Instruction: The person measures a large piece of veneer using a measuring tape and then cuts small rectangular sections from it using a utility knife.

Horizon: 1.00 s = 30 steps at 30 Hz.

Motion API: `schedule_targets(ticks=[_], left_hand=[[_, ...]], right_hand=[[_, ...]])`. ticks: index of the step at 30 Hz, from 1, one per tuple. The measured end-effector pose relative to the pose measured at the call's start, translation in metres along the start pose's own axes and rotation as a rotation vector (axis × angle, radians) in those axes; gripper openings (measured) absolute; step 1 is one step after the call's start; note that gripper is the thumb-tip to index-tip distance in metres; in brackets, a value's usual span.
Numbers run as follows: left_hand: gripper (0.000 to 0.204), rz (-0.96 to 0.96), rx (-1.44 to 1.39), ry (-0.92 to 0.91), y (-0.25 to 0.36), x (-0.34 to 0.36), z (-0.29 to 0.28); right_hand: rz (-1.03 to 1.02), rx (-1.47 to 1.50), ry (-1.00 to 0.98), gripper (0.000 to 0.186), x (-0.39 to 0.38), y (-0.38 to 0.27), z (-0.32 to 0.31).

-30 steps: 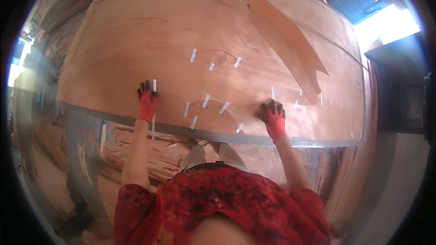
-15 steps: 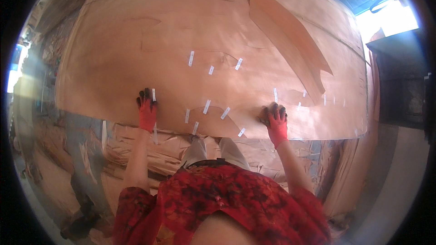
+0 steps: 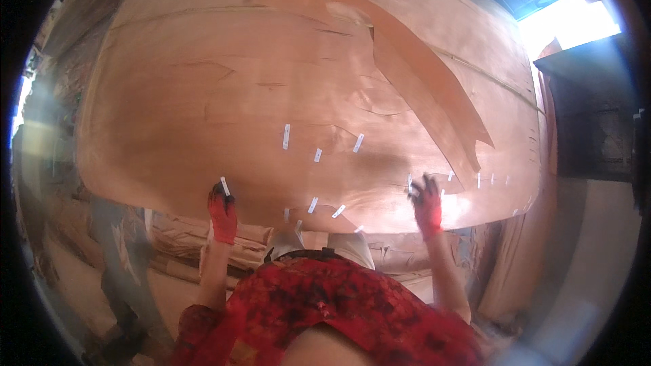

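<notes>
Left of centre, my left hand is at a white strip; I can't tell its grip. Right of centre, my right hand has fingers spread over the brown sheet.

the large brown sheet is sliding toward the person, its near edge now covering the grey border that was showing a second ago. the white strips and the long curved piece are travelling with it. the left hand and right hand are drawing closer to the body, the right one's blurred fingers shifting from below a strip to beside it.
</notes>
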<state>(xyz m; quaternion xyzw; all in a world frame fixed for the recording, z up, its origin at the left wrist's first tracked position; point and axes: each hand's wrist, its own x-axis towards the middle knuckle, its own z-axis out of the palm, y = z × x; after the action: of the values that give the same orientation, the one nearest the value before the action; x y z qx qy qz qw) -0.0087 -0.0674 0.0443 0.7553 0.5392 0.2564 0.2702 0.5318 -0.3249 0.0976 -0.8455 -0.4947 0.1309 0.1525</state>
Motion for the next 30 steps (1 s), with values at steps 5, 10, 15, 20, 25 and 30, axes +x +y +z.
schedule_targets(ticks=[5, 10, 15, 20, 25, 30], left_hand=[[0.033, -0.105, -0.109, -0.045, 0.059, 0.038, -0.006], [0.046, 0.076, 0.059, -0.126, 0.096, 0.079, 0.025], [0.042, 0.061, 0.144, -0.132, 0.116, 0.098, 0.060], [0.038, 0.098, 0.237, -0.218, 0.107, 0.105, 0.091], [0.038, 0.041, 0.253, -0.240, 0.107, 0.096, 0.076], [0.040, -0.011, 0.317, -0.241, 0.110, 0.094, 0.072]], right_hand=[[-0.153, -0.259, 0.334, 0.032, 0.178, -0.008, -0.076], [-0.032, -0.533, 0.117, 0.026, 0.342, 0.020, -0.101], [0.113, -0.335, -0.165, 0.029, 0.426, 0.039, -0.099], [-0.011, -0.432, 0.195, 0.034, 0.528, 0.111, -0.161], [-0.399, -0.968, 0.858, 0.030, 0.541, 0.027, -0.203], [-0.686, 0.001, 0.241, 0.038, 0.454, -0.042, -0.085]])
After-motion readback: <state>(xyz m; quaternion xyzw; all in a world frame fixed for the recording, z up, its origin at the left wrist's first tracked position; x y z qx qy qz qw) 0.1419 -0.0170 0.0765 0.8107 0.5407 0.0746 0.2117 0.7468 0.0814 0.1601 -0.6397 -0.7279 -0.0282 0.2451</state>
